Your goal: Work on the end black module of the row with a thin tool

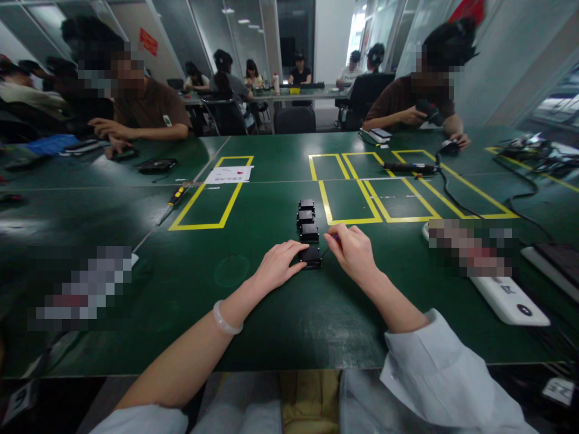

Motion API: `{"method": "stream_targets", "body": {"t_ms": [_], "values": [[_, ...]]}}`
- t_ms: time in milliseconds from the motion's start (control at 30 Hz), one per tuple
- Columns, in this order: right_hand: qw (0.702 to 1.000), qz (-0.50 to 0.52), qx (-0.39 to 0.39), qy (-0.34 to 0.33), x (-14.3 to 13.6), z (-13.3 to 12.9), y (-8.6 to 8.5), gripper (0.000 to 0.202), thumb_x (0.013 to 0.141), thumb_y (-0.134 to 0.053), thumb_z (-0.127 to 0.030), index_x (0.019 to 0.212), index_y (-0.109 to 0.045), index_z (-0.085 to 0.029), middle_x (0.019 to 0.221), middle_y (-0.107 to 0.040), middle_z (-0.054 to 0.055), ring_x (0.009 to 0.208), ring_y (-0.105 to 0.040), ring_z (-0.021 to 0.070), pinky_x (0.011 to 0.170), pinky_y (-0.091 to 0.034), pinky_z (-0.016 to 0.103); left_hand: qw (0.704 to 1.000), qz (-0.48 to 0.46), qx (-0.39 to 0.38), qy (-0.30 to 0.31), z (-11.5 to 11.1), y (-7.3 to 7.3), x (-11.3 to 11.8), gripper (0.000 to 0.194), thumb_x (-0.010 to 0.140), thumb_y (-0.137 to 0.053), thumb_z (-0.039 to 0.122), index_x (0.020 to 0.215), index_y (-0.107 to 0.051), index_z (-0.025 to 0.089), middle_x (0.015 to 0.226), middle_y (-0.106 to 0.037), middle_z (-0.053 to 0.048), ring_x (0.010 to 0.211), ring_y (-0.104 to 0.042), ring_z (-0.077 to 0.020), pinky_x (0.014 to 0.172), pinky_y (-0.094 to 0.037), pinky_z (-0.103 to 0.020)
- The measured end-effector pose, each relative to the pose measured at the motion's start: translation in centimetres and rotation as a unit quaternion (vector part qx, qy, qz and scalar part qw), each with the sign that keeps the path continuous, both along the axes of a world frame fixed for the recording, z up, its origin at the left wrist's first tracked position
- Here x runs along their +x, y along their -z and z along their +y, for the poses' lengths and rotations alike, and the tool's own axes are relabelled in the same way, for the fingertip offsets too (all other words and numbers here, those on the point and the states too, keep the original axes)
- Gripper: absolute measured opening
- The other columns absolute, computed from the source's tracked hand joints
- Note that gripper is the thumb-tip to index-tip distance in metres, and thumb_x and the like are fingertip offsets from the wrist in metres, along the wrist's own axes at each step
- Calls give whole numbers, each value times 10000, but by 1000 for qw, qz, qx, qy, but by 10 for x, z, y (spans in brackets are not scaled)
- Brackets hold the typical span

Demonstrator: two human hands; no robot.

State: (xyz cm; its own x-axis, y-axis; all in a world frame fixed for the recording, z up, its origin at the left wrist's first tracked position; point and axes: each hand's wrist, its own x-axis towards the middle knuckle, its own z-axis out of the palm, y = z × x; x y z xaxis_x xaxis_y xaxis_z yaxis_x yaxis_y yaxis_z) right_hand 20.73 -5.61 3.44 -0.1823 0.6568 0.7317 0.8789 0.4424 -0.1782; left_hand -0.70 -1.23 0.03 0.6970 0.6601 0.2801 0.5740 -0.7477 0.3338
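Several small black boxes stand in a row on the green table (266, 313), running away from me. My left hand (283, 262) grips the nearest black box (311, 257) from its left side, thumb near the front and fingers at the back. At the box's right side, my right hand (350, 250) is closed around a small screwdriver (335, 237) with a dark purplish handle. Its thin shaft slopes down toward the box's right edge; whether the tip touches is too small to tell. Just behind is another black box (309, 232), close to the held one.
Yellow tape outlines (332, 222) mark the table beyond the boxes. A paper sheet (230, 174) and a yellow-black screwdriver (177, 196) lie left. White power strips (511, 301) flank my arms, with cables at right. Across the table, one co-worker (416, 102) holds a dark tool; another sits left.
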Motion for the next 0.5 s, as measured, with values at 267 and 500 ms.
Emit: {"method": "stream_targets", "body": {"t_ms": [267, 500], "values": [[1000, -20, 3, 10, -2, 1, -3, 146, 938, -413, -194, 922, -556, -168, 721, -631, 20, 620, -526, 144, 680, -363, 284, 1000, -5, -3, -1, 0, 0, 0, 380, 893, -585, 331, 1257, -513, 250, 1192, -593, -56, 1080, -579, -225, 905, -470, -370], [1000, -9, 0, 2, -1, -1, -3, 188, 953, -450, -302, 833, -543, -191, 684, -615, 6, 587, -501, 130, 664, -352, 273, 1000, -3, -8, 0, 0, -1, 1, 370, 894, -586, 315, 1251, -515, 249, 1193, -595, -52, 1077, -580, -223, 899, -468, -363]]}}
